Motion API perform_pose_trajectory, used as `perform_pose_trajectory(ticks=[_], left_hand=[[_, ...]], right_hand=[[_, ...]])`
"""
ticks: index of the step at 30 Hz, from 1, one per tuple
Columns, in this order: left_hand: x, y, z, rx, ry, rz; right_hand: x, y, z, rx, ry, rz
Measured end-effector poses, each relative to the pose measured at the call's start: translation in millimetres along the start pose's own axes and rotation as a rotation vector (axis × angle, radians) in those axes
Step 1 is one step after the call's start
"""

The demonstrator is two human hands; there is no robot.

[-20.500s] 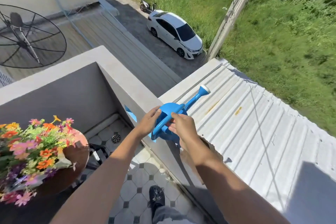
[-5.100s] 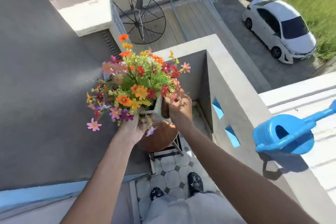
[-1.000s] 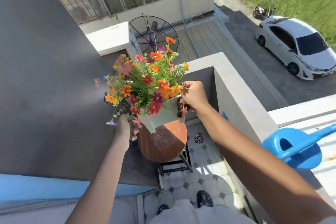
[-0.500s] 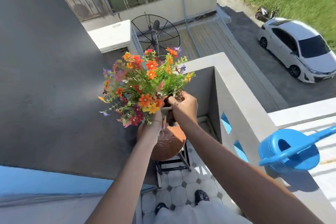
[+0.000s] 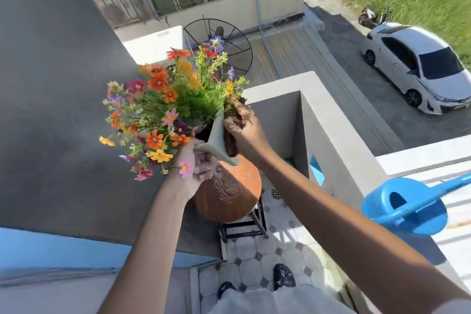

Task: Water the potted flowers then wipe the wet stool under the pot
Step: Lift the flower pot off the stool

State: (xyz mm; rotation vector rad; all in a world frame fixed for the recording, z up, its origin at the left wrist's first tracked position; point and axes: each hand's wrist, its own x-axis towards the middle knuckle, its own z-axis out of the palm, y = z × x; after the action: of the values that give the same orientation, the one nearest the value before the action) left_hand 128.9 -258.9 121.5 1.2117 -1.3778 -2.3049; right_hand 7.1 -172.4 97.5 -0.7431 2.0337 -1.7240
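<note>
Step in hand, judged: pot lifted off stool so the wet seat can be wiped. Do it well: keep the pot level, carry it clear of the seat, set it somewhere stable before freeing a hand; no cloth in view. Left hand [image 5: 193, 173] curls under the pot's near corner, gripping. Pot of flowers [image 5: 218, 139], pale and square-rimmed, sits between both hands, held above the stool [image 5: 229, 196]; its round brown seat shows water marks. Right hand [image 5: 242, 132] clamps the pot's right rim. Blue watering can [image 5: 405, 206] rests on the ledge far right, well apart.
</note>
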Motion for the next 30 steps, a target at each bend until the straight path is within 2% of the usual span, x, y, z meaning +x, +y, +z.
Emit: perform_pose_trajectory(ticks=[2,6,11,15,17,22,27,30], left_hand=[[-5.0,2.1,-1.2,-0.058,-0.035,-0.021],[-5.3,7.1,-2.1,-0.125,-0.046,-0.042],[0.9,14.7,-12.6,-0.194,-0.020,-0.055],[3.8,11.3,-11.3,-0.046,0.016,-0.031],[3.1,9.8,-9.3,-0.001,0.022,-0.022],[0.3,8.4,-13.4,-0.065,-0.069,-0.037],[-3.5,12.6,-14.1,-0.121,-0.098,-0.043],[1.1,17.1,-17.0,-0.148,-0.067,-0.036]], right_hand=[[19.6,5.1,-5.3,-0.065,0.081,-0.064],[25.9,8.3,-1.2,-0.096,0.101,-0.088],[-22.7,12.2,17.3,-0.015,0.094,0.040],[-42.4,6.9,29.9,0.046,0.098,-0.055],[-36.4,-2.7,31.4,0.105,0.131,-0.092],[7.0,-22.0,11.7,0.084,0.176,-0.150],[29.1,5.1,0.6,-0.020,0.290,-0.129],[6.8,21.9,-1.1,-0.095,0.182,-0.114]])
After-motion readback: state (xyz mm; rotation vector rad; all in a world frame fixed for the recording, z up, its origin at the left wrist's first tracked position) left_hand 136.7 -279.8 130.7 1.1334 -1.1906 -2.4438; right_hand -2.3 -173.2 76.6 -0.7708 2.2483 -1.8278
